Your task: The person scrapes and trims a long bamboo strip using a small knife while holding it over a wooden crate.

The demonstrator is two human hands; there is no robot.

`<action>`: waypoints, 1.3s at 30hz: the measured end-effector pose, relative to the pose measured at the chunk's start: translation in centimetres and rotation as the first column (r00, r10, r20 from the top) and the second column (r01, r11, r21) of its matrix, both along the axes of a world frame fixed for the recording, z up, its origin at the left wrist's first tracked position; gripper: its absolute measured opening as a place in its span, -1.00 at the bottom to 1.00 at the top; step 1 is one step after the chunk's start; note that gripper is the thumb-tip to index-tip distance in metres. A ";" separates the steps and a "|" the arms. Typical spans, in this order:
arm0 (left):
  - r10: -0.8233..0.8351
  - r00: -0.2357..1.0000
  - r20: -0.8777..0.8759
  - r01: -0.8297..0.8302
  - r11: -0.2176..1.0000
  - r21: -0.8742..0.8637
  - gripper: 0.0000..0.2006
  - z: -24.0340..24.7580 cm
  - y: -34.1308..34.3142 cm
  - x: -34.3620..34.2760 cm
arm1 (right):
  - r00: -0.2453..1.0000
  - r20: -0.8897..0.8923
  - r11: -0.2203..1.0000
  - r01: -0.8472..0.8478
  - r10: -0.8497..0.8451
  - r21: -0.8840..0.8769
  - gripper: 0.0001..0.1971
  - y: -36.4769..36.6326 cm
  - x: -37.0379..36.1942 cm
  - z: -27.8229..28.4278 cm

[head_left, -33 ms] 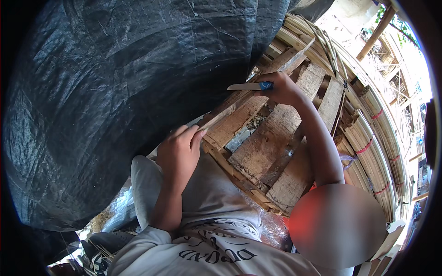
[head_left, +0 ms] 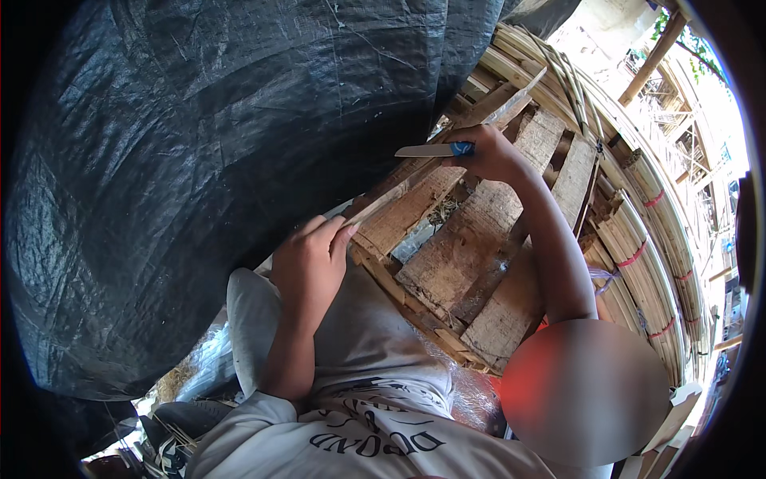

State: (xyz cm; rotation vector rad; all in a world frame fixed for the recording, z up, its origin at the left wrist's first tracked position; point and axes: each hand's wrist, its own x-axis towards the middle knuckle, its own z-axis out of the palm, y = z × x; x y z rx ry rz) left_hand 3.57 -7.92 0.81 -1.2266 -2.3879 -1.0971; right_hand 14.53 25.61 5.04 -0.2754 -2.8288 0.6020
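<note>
My left hand (head_left: 309,262) grips the near end of a long thin strip of wood or bamboo (head_left: 377,207) between thumb and fingers. From there the strip slants up and right, beneath my right hand (head_left: 488,153). That hand is closed round the blue-wrapped handle of a knife (head_left: 421,150), whose broad blade points left across the strip. Whether the blade's edge touches the strip I cannot tell. Slatted wooden boards like a pallet (head_left: 471,239) lie under and beside the strip.
A large black plastic sheet (head_left: 215,152) bulges up on the left, close to both hands. Tied bundles of pale strips (head_left: 634,251) are stacked along the right. A wooden post (head_left: 654,57) leans at the upper right. A blurred round patch (head_left: 586,391) covers the lower right.
</note>
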 end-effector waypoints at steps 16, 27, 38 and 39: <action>-0.302 0.886 0.352 0.369 0.919 -0.139 -0.73 0.7 -3.7 -0.2 | 0.992 -0.124 0.957 0.009 0.028 0.291 -0.81 0.4 -0.1 -0.2; -0.314 0.836 0.451 0.433 0.882 -0.187 -0.62 0.7 -5.0 -2.6 | 0.986 -0.121 0.965 -0.077 0.111 0.250 -0.86 -0.2 -0.4 -0.6; -0.371 0.823 0.429 0.373 0.924 0.084 -0.67 0.0 -4.4 -2.4 | 0.964 -0.265 1.000 0.028 -0.027 0.000 -0.85 1.2 0.5 0.3; -0.308 0.872 0.381 0.323 0.946 0.026 -0.69 0.7 -4.3 -2.1 | 0.934 -0.266 0.968 0.206 -0.239 -0.145 -0.86 1.7 0.5 0.3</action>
